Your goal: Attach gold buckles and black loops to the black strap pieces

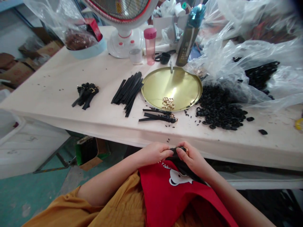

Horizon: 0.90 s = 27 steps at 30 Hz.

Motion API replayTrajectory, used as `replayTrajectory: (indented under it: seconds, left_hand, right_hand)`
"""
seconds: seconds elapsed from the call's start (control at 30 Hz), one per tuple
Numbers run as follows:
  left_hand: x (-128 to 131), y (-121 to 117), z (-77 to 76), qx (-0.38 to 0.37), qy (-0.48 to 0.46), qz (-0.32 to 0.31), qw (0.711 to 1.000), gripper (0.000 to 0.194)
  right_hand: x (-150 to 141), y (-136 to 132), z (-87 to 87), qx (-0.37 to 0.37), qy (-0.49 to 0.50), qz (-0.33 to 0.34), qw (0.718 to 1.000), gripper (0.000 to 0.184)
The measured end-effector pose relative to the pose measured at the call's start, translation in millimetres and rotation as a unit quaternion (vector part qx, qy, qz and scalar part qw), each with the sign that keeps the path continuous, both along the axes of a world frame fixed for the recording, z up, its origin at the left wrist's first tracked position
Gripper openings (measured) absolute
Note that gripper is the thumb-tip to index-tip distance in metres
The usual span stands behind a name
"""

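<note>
Both hands meet at the table's front edge, above a red apron. My left hand (pixel 163 153) is closed on one end of a black strap (pixel 174 150). My right hand (pixel 189 154) pinches the same strap at its other end, where a bit of gold-coloured metal, apparently a buckle (pixel 187 151), shows by the fingers. Just beyond, black straps with gold buckles (pixel 158 117) lie side by side. Several gold buckles (pixel 168 103) rest on a round gold tray (pixel 151 85). Plain black strips (pixel 129 90) are stacked left of the tray.
A heap of black loops (pixel 220 108) spills from a clear plastic bag (pixel 236 72) on the right. Finished-looking buckled straps (pixel 86 93) lie bundled at left. A fan (pixel 125 41), a pink bottle (pixel 150 47) and a dark bottle (pixel 189 37) stand behind.
</note>
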<state>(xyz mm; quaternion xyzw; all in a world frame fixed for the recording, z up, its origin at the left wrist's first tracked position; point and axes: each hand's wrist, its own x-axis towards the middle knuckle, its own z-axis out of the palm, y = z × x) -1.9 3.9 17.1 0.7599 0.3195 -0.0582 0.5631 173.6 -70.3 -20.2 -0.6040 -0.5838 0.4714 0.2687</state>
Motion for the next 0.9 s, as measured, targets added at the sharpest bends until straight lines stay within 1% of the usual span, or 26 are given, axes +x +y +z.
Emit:
replayTrajectory:
  seconds: [0.07,0.13,0.2,0.3,0.37,0.43,0.53,0.63,0.73,0.8,0.83,0.9]
  left_hand:
    - [-1,0,0.1,0.071,0.001,-0.007,0.997,0.029]
    - [1,-2,-0.8,0.118,0.026,-0.020,0.992,0.029]
    - [3,-5,-2.7,0.148,0.052,-0.031,0.987,0.029]
    - [7,-8,-6.0,0.168,0.076,-0.037,0.982,0.029]
    - [8,-8,-6.8,0.166,0.080,-0.033,0.982,0.028]
    - [8,-5,-5.4,0.145,0.071,-0.025,0.987,0.029]
    - [6,2,-1.0,0.077,0.042,-0.019,0.996,0.033]
    - [5,7,0.1,0.025,0.027,-0.013,0.999,0.034]
    - [5,6,-4.5,0.020,0.025,-0.008,0.999,0.035]
    - [6,5,-8.1,0.030,0.025,-0.005,0.999,0.036]
    - [7,4,-9.4,0.036,0.023,-0.004,0.999,0.037]
    - [6,5,-10.2,0.044,0.019,-0.003,0.999,0.037]
  right_hand:
    - [0,1,-0.6,-0.006,-0.027,-0.002,1.000,0.023]
    - [-1,1,-1.4,0.009,-0.041,-0.006,0.999,0.022]
    - [-2,0,-2.5,0.029,-0.053,-0.006,0.998,0.021]
    - [-2,-1,-4.8,0.037,-0.071,0.013,0.997,0.019]
    - [-2,0,-6.8,0.037,-0.074,0.021,0.996,0.019]
    - [-1,1,-8.9,0.040,-0.079,0.014,0.996,0.019]
    - [2,3,-10.9,0.035,-0.090,-0.002,0.995,0.019]
    - [5,7,-9.7,0.020,-0.079,0.021,0.996,0.017]
    - [8,9,-7.6,0.010,-0.065,0.056,0.996,0.017]
    - [9,9,-7.8,0.007,-0.059,0.064,0.996,0.017]
    - [8,9,-8.5,0.008,-0.053,0.058,0.997,0.018]
    - [5,8,-10.5,0.015,-0.035,0.022,0.999,0.021]
